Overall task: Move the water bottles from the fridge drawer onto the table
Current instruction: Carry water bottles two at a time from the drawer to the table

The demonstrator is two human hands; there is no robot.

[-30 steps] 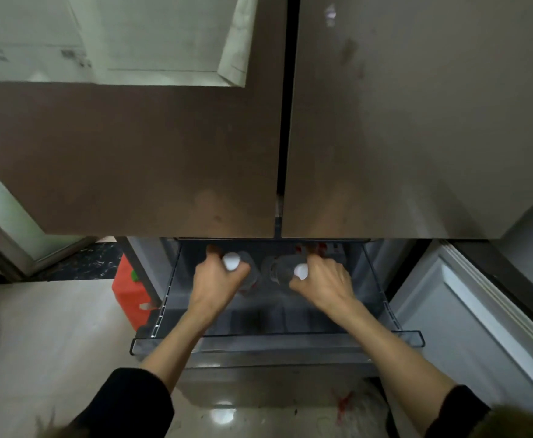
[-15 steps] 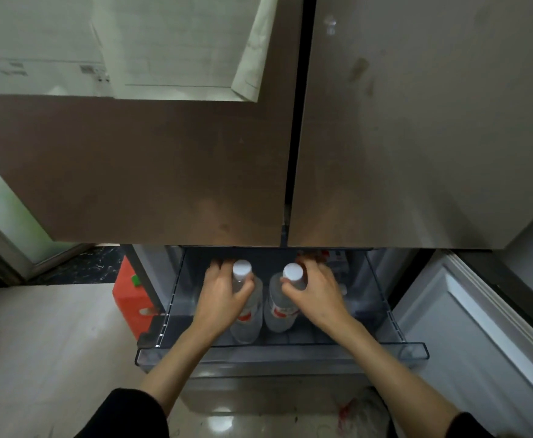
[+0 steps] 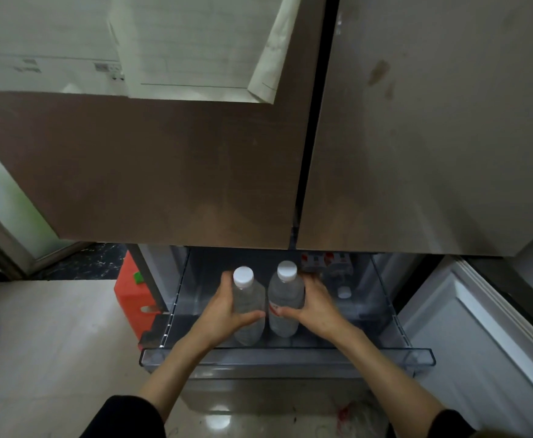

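— Gripping one bottle in each hand, are you clearing the fridge drawer [image 3: 287,355]?
— Yes: your left hand [image 3: 227,306] fingers are wrapping the left bottle [image 3: 247,306], your right hand [image 3: 314,306] fingers are wrapping the right bottle [image 3: 285,298], both upright inside the drawer. You're risking clipping the doors overhead.

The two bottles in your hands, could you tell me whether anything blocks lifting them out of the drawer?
Nothing visible blocks them. The left bottle and right bottle stand upright, clear of the drawer's front rim and fridge doors.
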